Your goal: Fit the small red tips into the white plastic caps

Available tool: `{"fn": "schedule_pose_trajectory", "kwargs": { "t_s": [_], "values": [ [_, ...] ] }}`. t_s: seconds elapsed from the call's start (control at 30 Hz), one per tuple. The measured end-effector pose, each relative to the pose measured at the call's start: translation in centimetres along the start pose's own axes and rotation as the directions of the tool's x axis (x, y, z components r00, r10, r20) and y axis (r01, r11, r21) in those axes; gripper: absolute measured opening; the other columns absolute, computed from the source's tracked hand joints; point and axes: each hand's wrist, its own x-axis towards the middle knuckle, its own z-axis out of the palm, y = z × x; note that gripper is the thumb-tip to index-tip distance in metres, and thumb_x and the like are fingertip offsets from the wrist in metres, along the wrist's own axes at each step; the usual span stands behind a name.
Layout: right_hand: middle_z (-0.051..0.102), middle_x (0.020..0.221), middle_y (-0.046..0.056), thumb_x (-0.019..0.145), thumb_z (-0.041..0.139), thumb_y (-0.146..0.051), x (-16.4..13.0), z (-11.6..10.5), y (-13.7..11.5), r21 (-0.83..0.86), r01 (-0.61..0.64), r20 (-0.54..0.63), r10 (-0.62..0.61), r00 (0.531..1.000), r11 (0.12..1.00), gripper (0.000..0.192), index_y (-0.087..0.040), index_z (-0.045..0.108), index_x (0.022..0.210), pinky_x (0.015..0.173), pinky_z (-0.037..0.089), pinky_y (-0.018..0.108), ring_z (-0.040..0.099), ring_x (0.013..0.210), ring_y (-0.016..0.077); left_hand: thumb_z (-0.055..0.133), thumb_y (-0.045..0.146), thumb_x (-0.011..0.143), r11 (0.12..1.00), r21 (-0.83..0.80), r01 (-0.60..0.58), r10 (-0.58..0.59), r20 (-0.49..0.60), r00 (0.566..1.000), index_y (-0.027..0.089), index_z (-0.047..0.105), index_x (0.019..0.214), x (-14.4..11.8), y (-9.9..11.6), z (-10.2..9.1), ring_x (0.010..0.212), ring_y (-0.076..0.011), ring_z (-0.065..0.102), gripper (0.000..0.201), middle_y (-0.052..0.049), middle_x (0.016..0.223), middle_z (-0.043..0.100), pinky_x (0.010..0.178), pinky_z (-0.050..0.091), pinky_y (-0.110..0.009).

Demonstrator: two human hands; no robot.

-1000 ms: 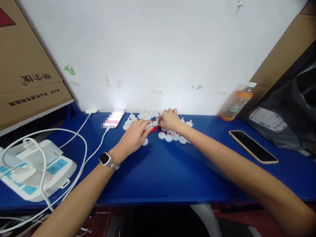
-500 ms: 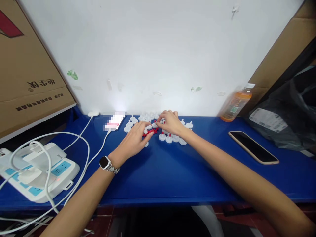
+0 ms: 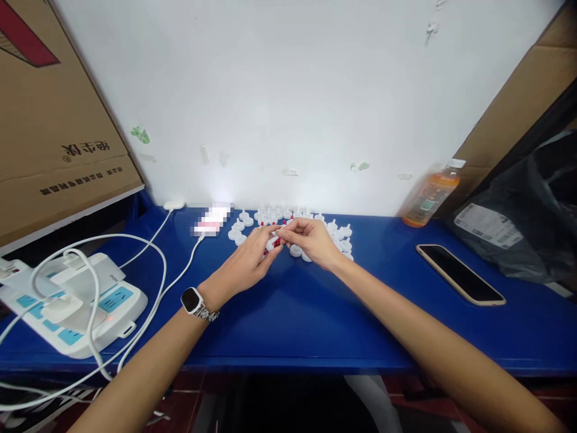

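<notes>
My left hand point(image 3: 252, 255) reaches in from the left, thumb and fingers closed around a white nozzle cap point(image 3: 271, 243), a round base with a thin spout. My right hand point(image 3: 314, 242) meets it from the right, thumb and forefinger pinched together at the left fingertips. Whatever is in that pinch is hidden by the fingers. Small red caps point(image 3: 277, 242) show just below and between the hands. Many more white nozzle caps point(image 3: 345, 231) stand around and behind both hands, some with red tips on their spouts.
Left lie a power strip point(image 3: 76, 307) with white cables and a lit phone point(image 3: 213, 220) on its cable. Right are an orange drink bottle point(image 3: 431, 195), a dark phone point(image 3: 460, 273) and a grey plastic bag point(image 3: 523, 204). A white wall point(image 3: 293, 108) bounds the blue table point(image 3: 306, 325).
My right hand has come left and slightly down, so its fingertips now meet those of my left hand. The left hand still holds a white nozzle cap. The view has shifted slightly.
</notes>
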Motion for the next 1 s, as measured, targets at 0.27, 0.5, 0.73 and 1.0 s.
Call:
{"fn": "schedule_pose_trajectory", "kwargs": {
  "t_s": [0.27,0.5,0.73,1.0],
  "values": [
    [0.063,0.062,-0.001,0.071,0.080,-0.055,-0.3,0.7,-0.1,-0.008,0.062,0.016,-0.062,0.998,0.998,0.041,-0.019,0.059,0.069,0.058,0.047,0.027,0.057,0.058,0.0121,0.040,0.041,0.104,0.997,-0.075,0.023,-0.023,0.006,1.000,0.022,0.017,0.156,-0.4,0.2,0.7,0.142,-0.0307,0.041,0.060,-0.017,0.155,0.038,0.115,0.040,-0.052],
    [0.066,0.069,0.001,0.085,0.070,-0.046,-0.8,-0.6,-0.5,-0.358,0.133,0.049,-0.123,0.991,0.924,0.029,-0.018,0.065,0.077,0.060,0.042,0.028,0.056,0.061,0.0132,0.057,0.052,0.094,0.999,-0.038,0.020,-0.021,-0.032,0.999,0.026,0.017,0.157,0.4,-0.7,0.1,0.135,-0.0303,0.046,0.079,-0.014,0.149,0.044,0.111,0.042,-0.047],
    [0.066,0.070,-0.001,0.089,0.066,-0.023,-0.7,-2.3,0.5,-0.777,0.342,0.368,-0.059,0.928,0.528,0.013,-0.019,0.069,0.077,0.081,0.036,0.033,0.058,0.068,0.0136,0.039,0.047,0.103,0.991,0.048,0.125,-0.116,-0.155,0.981,0.022,0.057,0.123,-0.3,-3.0,-2.7,0.111,-0.0234,0.055,0.037,-0.007,0.116,0.060,0.102,0.044,-0.043],
    [0.061,0.070,-0.002,0.089,0.063,-0.031,1.5,-3.8,0.3,-0.904,0.207,0.188,-0.087,0.978,0.373,0.013,-0.021,0.071,0.088,0.083,0.029,0.033,0.057,0.077,0.0164,0.040,0.034,0.103,0.983,0.150,0.109,-0.084,-0.167,0.982,0.020,0.060,0.113,0.1,-2.7,-1.8,0.107,-0.0234,0.054,0.026,-0.006,0.111,0.061,0.096,0.044,-0.041]
  ]
}}
